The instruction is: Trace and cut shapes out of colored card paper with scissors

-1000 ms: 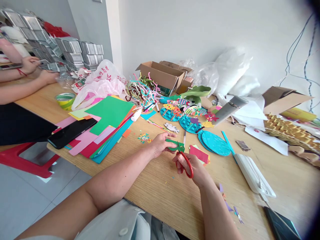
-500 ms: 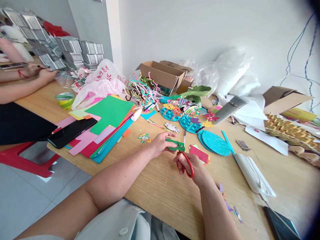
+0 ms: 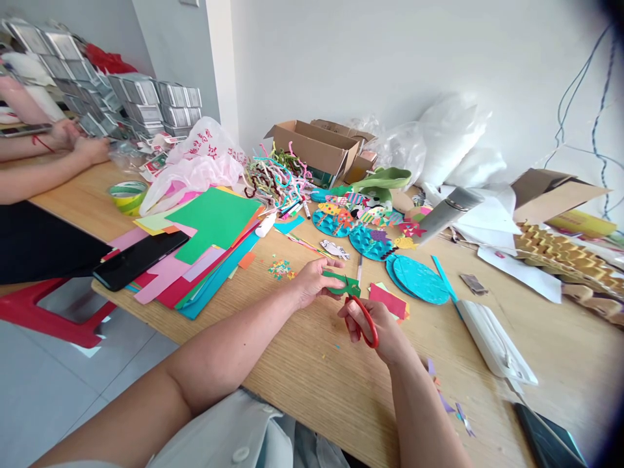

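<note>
My left hand [image 3: 316, 282] pinches a small piece of green paper [image 3: 351, 286] above the table. A pair of red-handled scissors [image 3: 370, 322] sits in my right hand [image 3: 379, 328], with fingers through the loops. Its blades reach the lower edge of the green paper; how far apart they are I cannot tell. Just right of the paper lie small red and yellow paper pieces [image 3: 389, 300]. Beyond my hands is a white fish cutout [image 3: 335, 249], and colourful paper fish [image 3: 375, 213] rest on blue discs [image 3: 331, 222]. Tiny paper bits [image 3: 281, 268] lie left of my left hand.
Stacked coloured paper [image 3: 214, 221] and a black phone [image 3: 141, 259] lie at the left. Pipe cleaners [image 3: 277, 172], a cardboard box [image 3: 316, 146] and a grey bottle [image 3: 448, 211] stand farther back. A white power strip [image 3: 497, 341] is at right. Another person's hands [image 3: 82, 143] are at far left.
Almost nothing differs. My hands, the green paper and the scissors hold nearly the same place; the other person's hands at far left have shifted slightly.
</note>
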### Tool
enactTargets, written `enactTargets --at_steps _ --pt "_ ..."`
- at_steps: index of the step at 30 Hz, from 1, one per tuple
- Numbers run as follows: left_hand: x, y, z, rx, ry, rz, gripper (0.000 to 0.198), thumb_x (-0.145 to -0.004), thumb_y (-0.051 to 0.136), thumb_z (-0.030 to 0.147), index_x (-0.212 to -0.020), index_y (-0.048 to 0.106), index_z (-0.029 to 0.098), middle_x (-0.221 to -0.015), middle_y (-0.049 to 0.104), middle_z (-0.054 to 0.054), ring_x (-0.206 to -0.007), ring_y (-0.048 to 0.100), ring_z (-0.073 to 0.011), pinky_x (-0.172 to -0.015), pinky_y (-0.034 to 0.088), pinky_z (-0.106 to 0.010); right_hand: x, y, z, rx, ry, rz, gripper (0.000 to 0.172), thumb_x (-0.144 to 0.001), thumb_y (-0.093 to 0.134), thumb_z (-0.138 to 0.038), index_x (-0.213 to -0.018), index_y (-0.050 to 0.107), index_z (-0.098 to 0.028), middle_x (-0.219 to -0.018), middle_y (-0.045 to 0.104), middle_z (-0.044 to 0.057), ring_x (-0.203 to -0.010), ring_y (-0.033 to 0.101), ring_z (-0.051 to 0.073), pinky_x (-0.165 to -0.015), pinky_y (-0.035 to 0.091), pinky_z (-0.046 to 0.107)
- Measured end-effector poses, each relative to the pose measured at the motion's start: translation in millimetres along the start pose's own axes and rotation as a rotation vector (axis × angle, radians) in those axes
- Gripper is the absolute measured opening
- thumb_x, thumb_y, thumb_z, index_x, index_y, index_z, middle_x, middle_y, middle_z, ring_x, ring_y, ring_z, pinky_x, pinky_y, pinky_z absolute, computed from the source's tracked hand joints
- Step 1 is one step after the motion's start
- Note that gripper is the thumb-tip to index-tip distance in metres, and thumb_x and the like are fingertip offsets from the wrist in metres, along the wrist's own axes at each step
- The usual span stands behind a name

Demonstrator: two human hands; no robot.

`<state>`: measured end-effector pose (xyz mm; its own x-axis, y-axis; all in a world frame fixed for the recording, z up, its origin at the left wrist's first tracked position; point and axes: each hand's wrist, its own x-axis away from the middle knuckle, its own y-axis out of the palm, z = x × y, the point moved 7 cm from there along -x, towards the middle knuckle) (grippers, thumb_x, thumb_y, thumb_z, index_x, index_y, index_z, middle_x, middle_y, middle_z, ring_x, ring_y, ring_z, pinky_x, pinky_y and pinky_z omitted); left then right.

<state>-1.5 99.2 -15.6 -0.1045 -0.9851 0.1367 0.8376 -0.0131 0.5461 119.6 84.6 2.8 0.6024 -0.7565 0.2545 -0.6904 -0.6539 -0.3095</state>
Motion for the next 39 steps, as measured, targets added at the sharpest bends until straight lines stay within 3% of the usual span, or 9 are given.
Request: enactTargets --at_steps 26,39 --pt "1.3 0.6 0.8 -0.017 -0.014 0.011 0.054 -0.054 0.076 0.014 -0.103 0.051 0.015 -0.070 0.064 -0.001 -0.060 0.059 -0.0129 -0.060 0.048 -0.027 0.3 1.0 -0.4 0.029 -0.024 -0.052 0.046 -0.075 0.057 -0.063 -0.073 0.055 -0.018 -0.053 0.056 0.000 -0.048 0.053 0.014 -0.042 0.032 0.024" --pt "0.8 0.2 -0.1 -0.021 0.006 -0.001 0.053 -0.056 0.073 0.013 -0.104 0.052 0.014 -0.074 0.063 -0.002 -0.060 0.060 -0.0132 -0.059 0.049 -0.028 1.0 -0.4 -0.6 0.041 0.016 -0.021 0.045 -0.075 0.057 -0.062 -0.068 0.052 -0.018 -0.047 0.054 -0.001 -0.042 0.048 0.012 -0.042 0.031 0.023"
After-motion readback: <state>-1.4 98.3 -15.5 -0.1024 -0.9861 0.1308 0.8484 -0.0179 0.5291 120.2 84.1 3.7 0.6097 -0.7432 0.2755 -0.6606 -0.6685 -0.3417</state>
